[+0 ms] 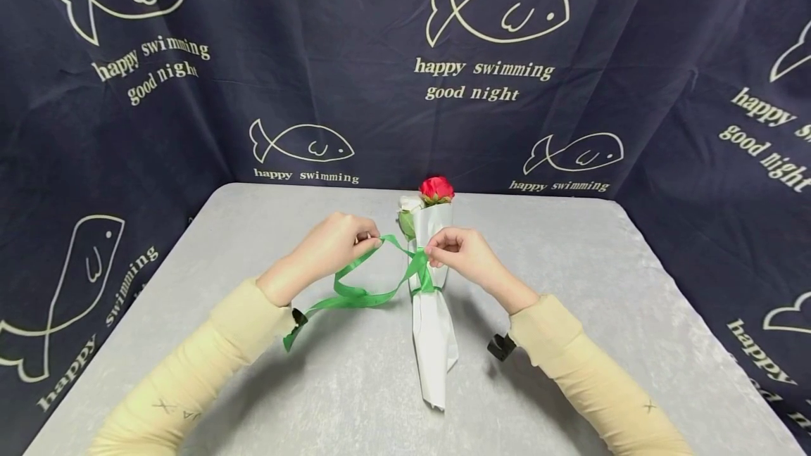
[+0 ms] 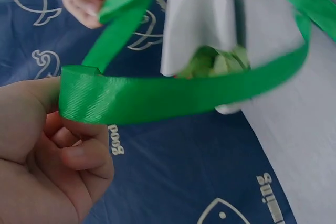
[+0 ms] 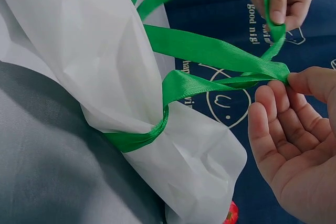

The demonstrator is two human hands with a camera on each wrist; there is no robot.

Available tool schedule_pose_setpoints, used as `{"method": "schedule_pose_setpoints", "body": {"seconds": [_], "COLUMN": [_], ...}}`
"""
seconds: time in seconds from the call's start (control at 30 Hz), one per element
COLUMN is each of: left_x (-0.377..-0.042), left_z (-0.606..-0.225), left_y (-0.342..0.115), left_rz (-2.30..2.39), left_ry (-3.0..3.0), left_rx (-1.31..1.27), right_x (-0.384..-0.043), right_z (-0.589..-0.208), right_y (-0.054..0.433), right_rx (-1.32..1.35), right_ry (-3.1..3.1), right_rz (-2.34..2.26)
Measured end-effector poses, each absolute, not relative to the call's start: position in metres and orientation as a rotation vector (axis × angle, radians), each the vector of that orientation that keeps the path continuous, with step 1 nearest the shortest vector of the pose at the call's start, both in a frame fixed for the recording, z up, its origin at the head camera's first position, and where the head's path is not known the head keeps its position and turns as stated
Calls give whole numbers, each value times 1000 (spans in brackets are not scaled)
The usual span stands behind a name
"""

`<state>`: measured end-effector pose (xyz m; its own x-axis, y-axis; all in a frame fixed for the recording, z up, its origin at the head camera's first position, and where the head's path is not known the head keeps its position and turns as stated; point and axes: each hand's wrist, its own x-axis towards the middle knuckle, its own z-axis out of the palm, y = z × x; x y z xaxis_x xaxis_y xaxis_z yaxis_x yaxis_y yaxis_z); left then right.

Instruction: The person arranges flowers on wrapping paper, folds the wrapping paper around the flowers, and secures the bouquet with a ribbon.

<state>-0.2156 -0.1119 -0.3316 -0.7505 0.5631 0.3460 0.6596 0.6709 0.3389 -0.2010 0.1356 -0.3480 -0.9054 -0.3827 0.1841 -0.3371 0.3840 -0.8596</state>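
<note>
A bouquet in white wrapping paper (image 1: 432,343) lies on the table, with a red rose (image 1: 437,189) and a white rose (image 1: 410,203) at its far end. Green ribbon (image 1: 426,288) circles the paper about midway. My right hand (image 1: 465,253) pinches the ribbon just above the wrap; in the right wrist view, thumb and index finger grip a folded bit of ribbon (image 3: 210,51). To the left of the bouquet, my left hand (image 1: 338,245) pinches another stretch of ribbon (image 2: 157,100) between thumb and finger. A loose ribbon tail hangs toward the left sleeve.
The grey tabletop (image 1: 570,252) extends around the bouquet. A dark blue curtain (image 1: 380,41) with fish drawings and lettering stands behind and at both sides. Black wrist-camera mounts (image 1: 501,347) sit under the cuffs.
</note>
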Motion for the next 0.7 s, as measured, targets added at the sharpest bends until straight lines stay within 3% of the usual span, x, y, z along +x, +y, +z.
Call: {"method": "schedule_pose_setpoints", "body": {"seconds": [0.37, 0.7], "left_x": [-208, -200], "left_z": [-324, -331], "left_y": [-92, -69], "left_rz": [-1186, -2235], "left_ry": [-2754, -2695], "left_rx": [-926, -596], "right_x": [-202, -205], "right_z": [-348, -347], "right_y": [136, 138], "right_rx": [-652, -623], "right_ry": [2553, 2542], "right_rz": [-1599, -1587]}}
